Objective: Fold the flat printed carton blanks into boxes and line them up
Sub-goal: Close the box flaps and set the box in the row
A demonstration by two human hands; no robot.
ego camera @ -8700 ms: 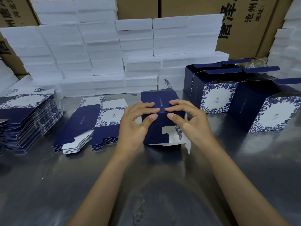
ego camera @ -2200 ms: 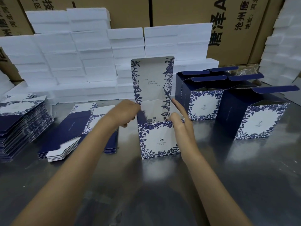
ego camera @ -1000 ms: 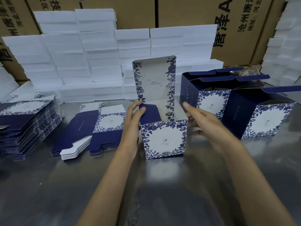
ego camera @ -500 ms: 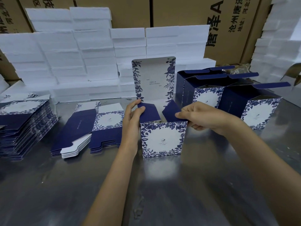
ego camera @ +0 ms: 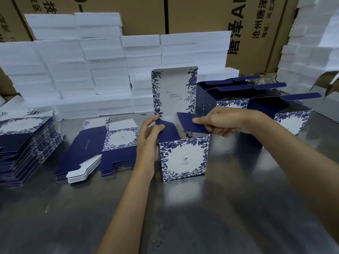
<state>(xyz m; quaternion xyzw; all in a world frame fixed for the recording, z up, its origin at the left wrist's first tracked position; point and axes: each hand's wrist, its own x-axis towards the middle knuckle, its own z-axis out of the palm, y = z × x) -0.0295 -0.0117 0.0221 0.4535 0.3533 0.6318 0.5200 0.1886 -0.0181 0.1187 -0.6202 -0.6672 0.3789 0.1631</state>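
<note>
At frame centre a blue-and-white carton [ego camera: 184, 158] stands upright on the steel table [ego camera: 238, 208], lid raised. The left hand [ego camera: 147, 142] pinches its left navy side flap [ego camera: 166, 128]; the right hand [ego camera: 225, 122] pinches the right flap [ego camera: 190, 125]. Flat blanks [ego camera: 102, 149] lie left; folded boxes [ego camera: 286, 116] stand upper right, foam slabs [ego camera: 82, 70] behind

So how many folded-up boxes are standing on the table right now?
4: one box in the hands, three lined up right: rear, middle, nearest. More may be hidden.

Shiny steel table [ego camera: 238, 208], stacked white foam blocks [ego camera: 73, 70] behind, brown printed shipping cartons [ego camera: 201, 15]
</note>
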